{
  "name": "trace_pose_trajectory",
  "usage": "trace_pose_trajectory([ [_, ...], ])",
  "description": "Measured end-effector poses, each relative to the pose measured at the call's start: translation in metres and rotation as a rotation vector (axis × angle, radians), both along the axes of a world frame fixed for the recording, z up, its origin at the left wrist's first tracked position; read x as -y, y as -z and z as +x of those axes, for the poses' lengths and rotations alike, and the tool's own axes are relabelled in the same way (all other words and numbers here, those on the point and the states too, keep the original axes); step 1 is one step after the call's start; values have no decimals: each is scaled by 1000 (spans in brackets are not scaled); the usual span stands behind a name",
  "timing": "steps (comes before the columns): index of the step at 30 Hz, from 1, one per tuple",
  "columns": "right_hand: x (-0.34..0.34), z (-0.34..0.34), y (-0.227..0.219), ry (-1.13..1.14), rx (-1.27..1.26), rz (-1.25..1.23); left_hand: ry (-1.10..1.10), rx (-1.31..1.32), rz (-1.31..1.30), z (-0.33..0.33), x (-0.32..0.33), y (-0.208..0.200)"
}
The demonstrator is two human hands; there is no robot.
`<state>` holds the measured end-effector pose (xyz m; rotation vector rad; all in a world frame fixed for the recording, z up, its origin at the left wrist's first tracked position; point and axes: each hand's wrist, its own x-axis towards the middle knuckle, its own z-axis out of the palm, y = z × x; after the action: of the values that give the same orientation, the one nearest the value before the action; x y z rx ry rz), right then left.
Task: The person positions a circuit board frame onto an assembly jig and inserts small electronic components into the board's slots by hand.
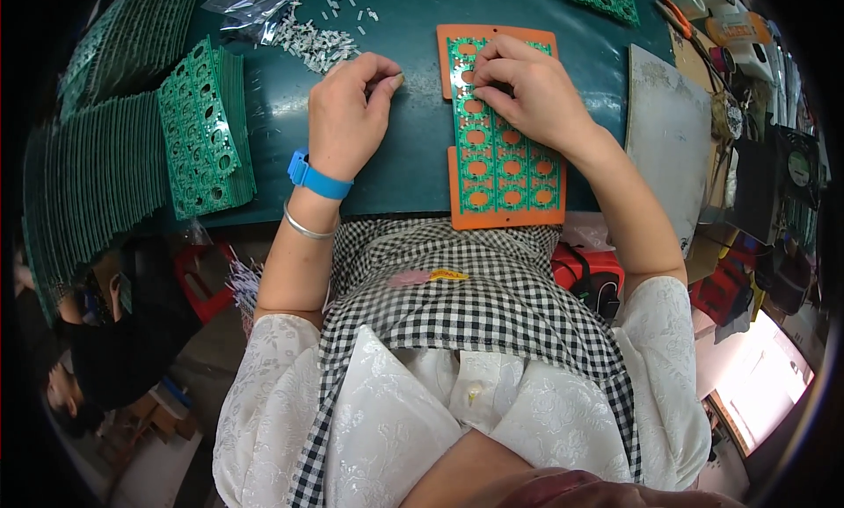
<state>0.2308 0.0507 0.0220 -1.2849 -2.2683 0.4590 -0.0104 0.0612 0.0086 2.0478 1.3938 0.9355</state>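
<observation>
A green circuit board panel with rows of round cut-outs lies on an orange holder plate in front of me. Over its upper part is my right hand, fingers bent and pinched close to the board's surface. What the fingertips hold, if anything, is too small to see. To the left of the panel, my left hand is raised over the table with thumb and forefinger together; I cannot make out anything between them. Just beyond it lies a loose pile of small white parts. My left wrist wears a blue strap.
Stacks of green panels stand at the left, with a few more panels leaning beside them. A clear plastic bag touches the pile. At the right are a grey board, orange-handled pliers and bottles. A person sits at lower left.
</observation>
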Motion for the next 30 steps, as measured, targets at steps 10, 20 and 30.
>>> trace_pose_trajectory([
  [10,1,0,5,34,-53,-106,41,142,-15,6,8,0],
  [20,5,-6,-22,-32,-103,-41,52,268,-50,22,25,-12],
  [30,20,-4,-27,40,-395,-211,32,67,156,7,21,0],
])
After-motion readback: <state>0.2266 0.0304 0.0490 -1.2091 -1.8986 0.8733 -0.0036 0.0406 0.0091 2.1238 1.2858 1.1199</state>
